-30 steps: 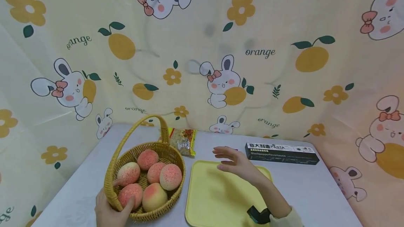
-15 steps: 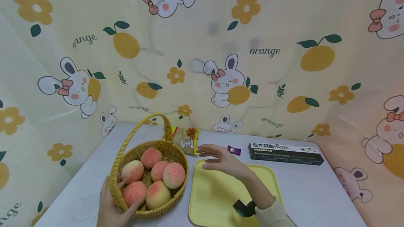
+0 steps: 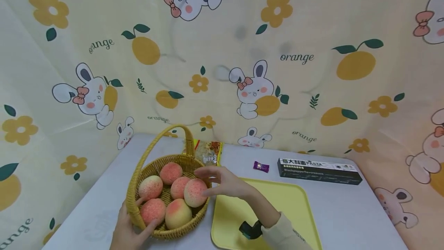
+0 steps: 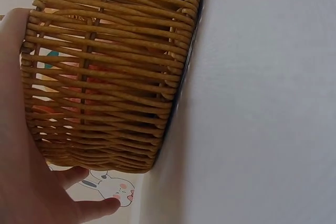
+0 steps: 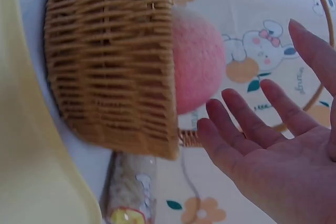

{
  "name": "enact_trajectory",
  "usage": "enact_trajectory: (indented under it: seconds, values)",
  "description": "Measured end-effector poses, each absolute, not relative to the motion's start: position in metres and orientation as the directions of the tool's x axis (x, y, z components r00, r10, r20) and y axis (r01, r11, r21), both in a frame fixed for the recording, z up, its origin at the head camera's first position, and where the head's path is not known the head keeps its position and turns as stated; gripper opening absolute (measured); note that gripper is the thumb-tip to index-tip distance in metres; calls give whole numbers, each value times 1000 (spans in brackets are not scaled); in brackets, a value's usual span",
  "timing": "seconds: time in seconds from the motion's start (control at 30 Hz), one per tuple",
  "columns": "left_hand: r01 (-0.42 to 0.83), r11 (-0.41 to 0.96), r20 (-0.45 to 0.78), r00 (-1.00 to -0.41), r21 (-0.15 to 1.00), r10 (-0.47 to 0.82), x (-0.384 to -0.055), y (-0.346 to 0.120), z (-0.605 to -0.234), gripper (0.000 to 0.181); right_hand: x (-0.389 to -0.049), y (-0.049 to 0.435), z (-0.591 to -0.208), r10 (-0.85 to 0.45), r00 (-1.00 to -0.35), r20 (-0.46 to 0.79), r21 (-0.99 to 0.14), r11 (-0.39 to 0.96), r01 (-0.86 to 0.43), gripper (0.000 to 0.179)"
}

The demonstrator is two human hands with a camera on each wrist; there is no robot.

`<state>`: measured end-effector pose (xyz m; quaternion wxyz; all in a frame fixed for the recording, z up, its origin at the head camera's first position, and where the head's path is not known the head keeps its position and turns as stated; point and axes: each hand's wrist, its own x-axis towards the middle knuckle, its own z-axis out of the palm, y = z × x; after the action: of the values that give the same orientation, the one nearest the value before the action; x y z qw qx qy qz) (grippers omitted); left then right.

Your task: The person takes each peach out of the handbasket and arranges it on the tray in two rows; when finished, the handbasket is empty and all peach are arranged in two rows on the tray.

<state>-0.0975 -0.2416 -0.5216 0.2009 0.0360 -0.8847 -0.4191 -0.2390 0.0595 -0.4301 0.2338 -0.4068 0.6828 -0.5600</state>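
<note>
A woven wicker basket with a tall arched handle stands at the left of the table, holding several pink-and-cream peaches. My left hand grips its near left rim; in the left wrist view, that hand lies along the basket's woven side. Over the right rim, my right hand reaches toward the rightmost peach. In the right wrist view, the spread fingers of this hand hold nothing, with a gap to the peach.
A yellow tray lies right of the basket, under my right forearm. Behind them are a clear-and-yellow food packet, a small purple wrapped sweet and a black-and-white pasta box. A printed curtain encloses the table's back and sides.
My right hand has moved left from above the tray to the basket's right rim, uncovering the purple sweet. My left hand stays on the basket. The whole view has shifted slightly.
</note>
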Motion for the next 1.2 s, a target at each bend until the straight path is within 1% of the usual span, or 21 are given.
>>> enact_trajectory:
  seconds: [0.17, 0.37, 0.57, 0.77, 0.87, 1.07, 1.13, 1.2]
  values:
    - [144, 638, 350, -913, 756, -209, -97, -242, -522, 71, -237, 47, -434, -810, -575, 115, -947, 86, -310, 59]
    - [145, 633, 355, -909, 761, -219, -98, -241, -524, 70, -236, 36, -445, -799, -595, 89, -949, 113, -293, 61]
    - [126, 654, 350, -910, 746, -224, -99, -242, -525, 69, -235, 30, -454, -771, -633, 75, -915, 199, -351, 60]
    - [130, 658, 353, -910, 742, -219, -97, -242, -523, 68, -233, 28, -453, -780, -620, 89, -894, 212, -395, 61]
    - [152, 648, 370, -904, 747, -215, -96, -242, -522, 67, -232, 28, -454, -772, -630, 87, -890, 224, -398, 63]
    - [146, 647, 362, -907, 748, -214, -97, -242, -522, 68, -235, 28, -458, -753, -651, 100, -883, 234, -407, 63]
    - [148, 646, 363, -907, 748, -212, -97, -242, -523, 68, -236, 29, -458, -752, -651, 104, -889, 223, -400, 62]
    - [157, 651, 375, -903, 743, -210, -97, -242, -523, 67, -237, 31, -456, -753, -651, 101, -914, 187, -359, 61]
